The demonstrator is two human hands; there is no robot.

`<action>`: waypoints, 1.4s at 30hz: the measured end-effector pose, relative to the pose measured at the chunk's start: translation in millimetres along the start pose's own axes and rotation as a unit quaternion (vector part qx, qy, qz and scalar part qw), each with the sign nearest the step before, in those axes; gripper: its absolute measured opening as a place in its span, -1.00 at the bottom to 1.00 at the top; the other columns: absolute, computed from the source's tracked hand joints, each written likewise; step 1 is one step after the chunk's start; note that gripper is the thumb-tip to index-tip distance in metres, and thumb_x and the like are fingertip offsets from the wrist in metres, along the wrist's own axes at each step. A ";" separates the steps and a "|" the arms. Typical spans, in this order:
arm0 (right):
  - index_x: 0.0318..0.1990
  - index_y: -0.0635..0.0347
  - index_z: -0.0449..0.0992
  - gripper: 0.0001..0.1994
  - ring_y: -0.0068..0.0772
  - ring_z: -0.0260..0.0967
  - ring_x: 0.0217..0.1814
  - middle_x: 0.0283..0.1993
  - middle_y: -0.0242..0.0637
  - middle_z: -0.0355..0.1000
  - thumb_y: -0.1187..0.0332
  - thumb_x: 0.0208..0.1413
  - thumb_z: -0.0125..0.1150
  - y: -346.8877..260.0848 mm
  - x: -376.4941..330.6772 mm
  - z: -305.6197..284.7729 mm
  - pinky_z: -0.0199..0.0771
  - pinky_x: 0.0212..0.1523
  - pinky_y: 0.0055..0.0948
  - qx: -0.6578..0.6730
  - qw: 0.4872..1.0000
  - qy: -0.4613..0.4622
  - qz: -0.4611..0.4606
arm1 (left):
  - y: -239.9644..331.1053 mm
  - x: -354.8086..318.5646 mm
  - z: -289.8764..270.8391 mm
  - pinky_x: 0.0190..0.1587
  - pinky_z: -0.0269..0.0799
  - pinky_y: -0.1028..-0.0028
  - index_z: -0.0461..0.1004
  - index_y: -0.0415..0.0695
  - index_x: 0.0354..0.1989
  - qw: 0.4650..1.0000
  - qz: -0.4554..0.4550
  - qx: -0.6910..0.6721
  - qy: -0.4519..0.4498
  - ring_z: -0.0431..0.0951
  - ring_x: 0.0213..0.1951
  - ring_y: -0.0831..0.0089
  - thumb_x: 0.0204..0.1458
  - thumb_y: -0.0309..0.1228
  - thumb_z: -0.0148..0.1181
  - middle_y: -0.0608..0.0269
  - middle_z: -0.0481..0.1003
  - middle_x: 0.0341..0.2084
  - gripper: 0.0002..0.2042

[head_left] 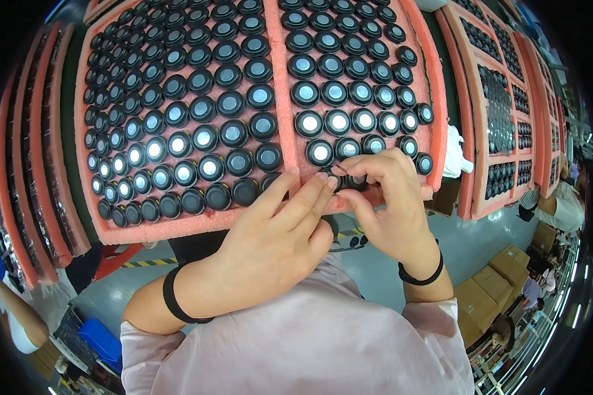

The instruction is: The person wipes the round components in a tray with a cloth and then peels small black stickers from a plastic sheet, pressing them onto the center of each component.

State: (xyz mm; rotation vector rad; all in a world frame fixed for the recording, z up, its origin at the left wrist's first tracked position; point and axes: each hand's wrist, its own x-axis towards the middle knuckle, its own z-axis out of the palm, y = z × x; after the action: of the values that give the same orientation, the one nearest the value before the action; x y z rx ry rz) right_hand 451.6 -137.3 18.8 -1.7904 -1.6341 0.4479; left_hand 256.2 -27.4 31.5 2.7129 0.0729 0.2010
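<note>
A pink foam tray [280,79] holds many round black parts, most with a silver disc on top, such as this round black part [319,152]. Both my hands meet at the tray's near edge, right of its foam divider. The fingertips of my left hand [270,237] come together on a small dark round part [336,174]. My right hand [396,209] pinches at the same part with thumb and forefinger from the right. Fingers cover much of it, so its exact shape is hidden. Each of my wrists has a black band.
Stacked foam trays [43,145] stand at the left. More filled pink trays [464,118] lie at the right, with crumpled white material [454,155] beside my tray. Cardboard boxes [491,286] and a blue bin [101,342] are lower down. Other people are at both sides.
</note>
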 end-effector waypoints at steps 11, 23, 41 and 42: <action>-0.12 0.12 0.51 -0.64 -0.16 0.42 -0.14 -0.14 -0.35 0.53 0.58 -0.11 0.43 1.7 4.7 -10.2 0.34 -0.10 -0.22 0.028 0.999 0.010 0.014 | -1.5 -4.7 7.1 0.40 0.22 -0.06 0.46 -0.19 -0.42 0.999 0.007 -0.051 0.014 0.38 0.33 0.01 -0.20 -0.21 0.45 -0.14 0.42 0.26 -0.65; -0.28 0.25 0.47 -0.87 -0.21 0.30 -0.08 -0.22 -0.26 0.35 0.50 0.10 0.34 6.4 6.0 -31.5 0.31 -0.04 -0.32 -0.005 0.997 -0.045 0.067 | 2.8 12.8 12.5 0.38 0.22 -0.11 0.50 -0.15 -0.44 0.997 0.066 -0.019 0.031 0.40 0.30 0.13 -0.25 -0.15 0.44 0.01 0.48 0.14 -0.65; -0.28 0.23 0.48 -0.89 -0.10 0.27 -0.13 -0.26 -0.22 0.34 0.49 0.10 0.32 5.0 8.4 -29.8 0.26 -0.08 -0.22 -0.037 0.994 -0.074 0.075 | 0.5 16.0 14.6 0.42 0.18 -0.07 0.54 -0.16 -0.39 0.997 0.063 -0.022 0.028 0.41 0.29 0.22 -0.22 -0.16 0.44 0.07 0.50 0.13 -0.65; -0.27 0.22 0.49 -0.89 -0.08 0.27 -0.14 -0.27 -0.22 0.34 0.47 0.11 0.32 5.2 8.4 -29.5 0.25 -0.07 -0.19 -0.034 0.994 -0.074 0.074 | 0.6 15.9 14.7 0.42 0.18 -0.06 0.54 -0.16 -0.39 0.997 0.062 -0.021 0.027 0.41 0.29 0.22 -0.22 -0.16 0.44 0.07 0.50 0.13 -0.65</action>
State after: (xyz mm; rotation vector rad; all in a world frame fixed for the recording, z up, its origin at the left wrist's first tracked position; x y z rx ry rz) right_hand 476.0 -136.3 38.1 -1.9799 -1.6379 0.6107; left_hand 274.2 -32.6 20.5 2.6724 -0.0833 0.3088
